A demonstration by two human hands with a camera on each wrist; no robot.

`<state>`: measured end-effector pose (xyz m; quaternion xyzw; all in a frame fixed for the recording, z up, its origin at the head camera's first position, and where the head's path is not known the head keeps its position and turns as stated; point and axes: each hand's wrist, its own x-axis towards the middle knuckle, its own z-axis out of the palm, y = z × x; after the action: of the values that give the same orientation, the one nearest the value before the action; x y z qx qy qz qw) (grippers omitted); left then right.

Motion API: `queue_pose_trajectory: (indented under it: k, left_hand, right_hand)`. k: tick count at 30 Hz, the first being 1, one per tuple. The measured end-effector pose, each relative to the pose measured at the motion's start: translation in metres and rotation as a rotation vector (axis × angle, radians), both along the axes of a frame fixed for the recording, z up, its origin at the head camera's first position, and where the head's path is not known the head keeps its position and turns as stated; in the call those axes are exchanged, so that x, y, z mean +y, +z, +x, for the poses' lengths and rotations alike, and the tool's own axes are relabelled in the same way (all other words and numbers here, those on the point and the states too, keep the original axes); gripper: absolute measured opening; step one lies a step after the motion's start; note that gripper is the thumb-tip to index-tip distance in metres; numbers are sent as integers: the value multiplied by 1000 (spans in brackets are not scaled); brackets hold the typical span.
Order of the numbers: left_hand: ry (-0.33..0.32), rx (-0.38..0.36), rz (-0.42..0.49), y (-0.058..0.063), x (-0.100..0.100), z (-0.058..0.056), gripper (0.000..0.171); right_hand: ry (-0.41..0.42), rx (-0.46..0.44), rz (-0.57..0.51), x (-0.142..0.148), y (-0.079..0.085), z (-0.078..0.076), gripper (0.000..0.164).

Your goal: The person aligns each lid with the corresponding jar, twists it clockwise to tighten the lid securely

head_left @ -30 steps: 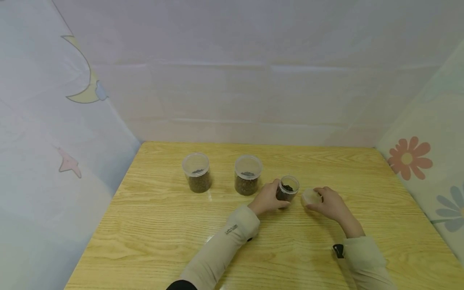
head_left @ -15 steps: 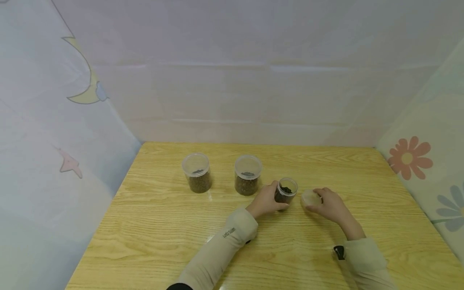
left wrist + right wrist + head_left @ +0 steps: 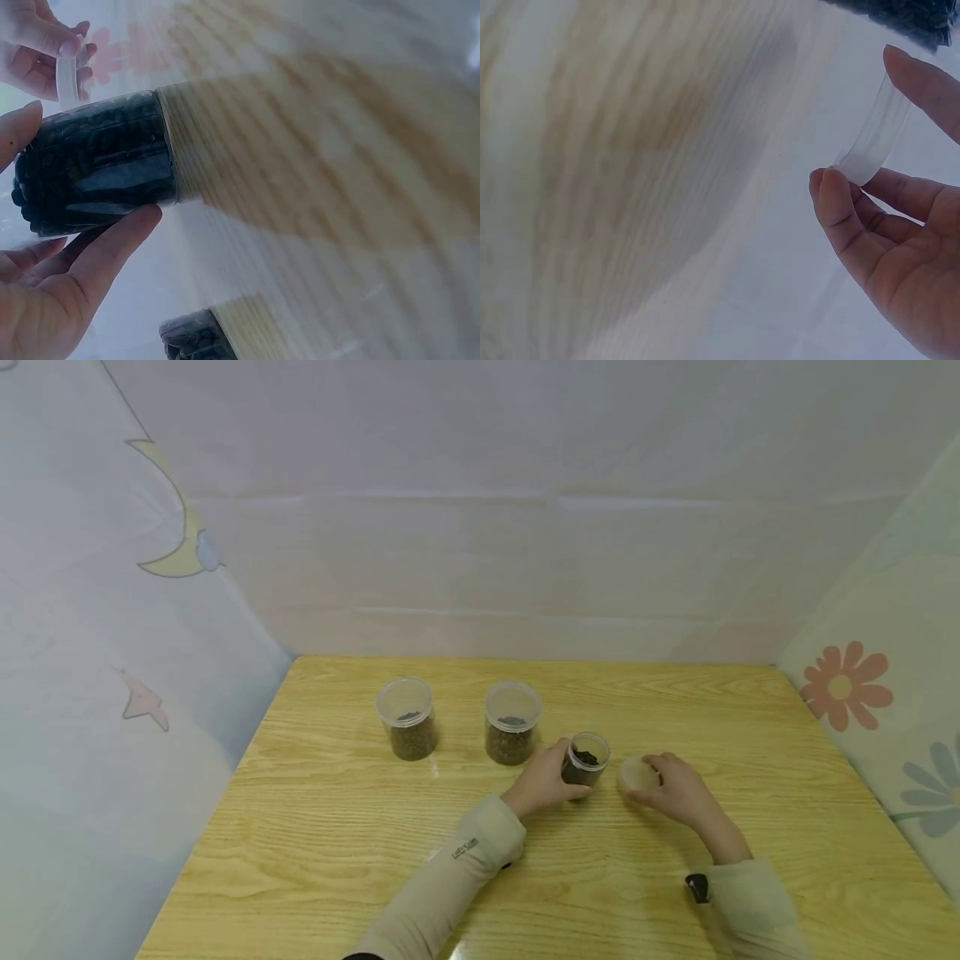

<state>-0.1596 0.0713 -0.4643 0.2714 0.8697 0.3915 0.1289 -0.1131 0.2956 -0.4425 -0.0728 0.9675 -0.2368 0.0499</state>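
Observation:
My left hand (image 3: 542, 782) grips a small clear jar (image 3: 583, 764), thumb on the near side and fingers behind it. The jar has no lid on, and its round mouth faces up. Dark, bean-like pieces fill much of it, seen through the wall of the jar (image 3: 105, 165) in the left wrist view. Just to the right, my right hand (image 3: 678, 793) pinches a whitish translucent lid (image 3: 637, 774) by its edge. In the right wrist view the lid (image 3: 877, 135) is edge-on between thumb and fingertips. A narrow gap separates jar and lid.
Two larger clear jars with lids on, a middle one (image 3: 513, 727) and a left one (image 3: 408, 722), stand behind and left of my hands, each partly filled with dark pieces. They rest on a wood-grain table (image 3: 315, 843) bordered by a pale backdrop (image 3: 480, 560).
The left hand and its jar have shifted slightly left and nearer to me. The right hand with the lid has followed a little the same way. Both larger jars have stayed put.

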Motion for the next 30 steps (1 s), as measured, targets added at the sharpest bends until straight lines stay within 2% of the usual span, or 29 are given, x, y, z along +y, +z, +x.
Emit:
queue_pose_trajectory:
  k: [13, 30]
  left_hand:
    - [-4, 9, 12, 1, -5, 4, 55]
    - [-11, 36, -8, 5, -12, 8, 57]
  right_hand:
    - [8, 18, -3, -9, -4, 10, 63]
    - [16, 36, -22, -14, -6, 13, 62]
